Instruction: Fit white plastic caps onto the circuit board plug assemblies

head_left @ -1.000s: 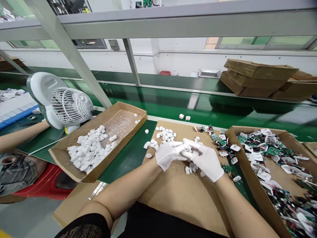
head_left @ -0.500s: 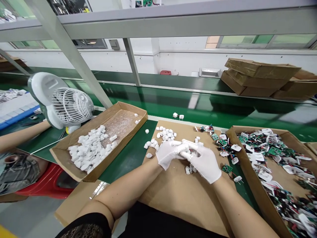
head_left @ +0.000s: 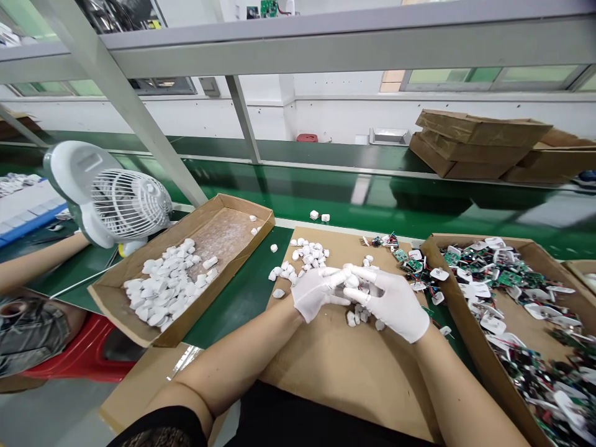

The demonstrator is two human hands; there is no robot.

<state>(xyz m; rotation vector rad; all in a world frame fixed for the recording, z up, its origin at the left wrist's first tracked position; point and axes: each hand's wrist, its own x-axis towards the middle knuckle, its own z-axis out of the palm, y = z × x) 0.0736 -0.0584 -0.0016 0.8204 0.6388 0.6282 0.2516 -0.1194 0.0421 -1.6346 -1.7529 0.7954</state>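
Your left hand (head_left: 319,292) and right hand (head_left: 393,304), both in white gloves, meet at the fingertips, grasping a small white piece (head_left: 352,281) between them above the cardboard sheet (head_left: 344,372); glove and piece match so closely that each finger's exact hold is hard to trace. Taking your fingertips as the dial's centre, a far pile (head_left: 311,253) sits at 10 o'clock and a near pile (head_left: 357,314) at 6. The box of white pieces (head_left: 228,236) lies at 9 o'clock on the counter (head_left: 223,310), the box of circuit boards (head_left: 524,320) at 3, with some loose boards (head_left: 413,266) before it. To work this piece well, pinch it lightly from both sides, as gloved fingers may slip on something this small. Stay low over the sheet, and hold your right hand off the near pile, which could scatter.
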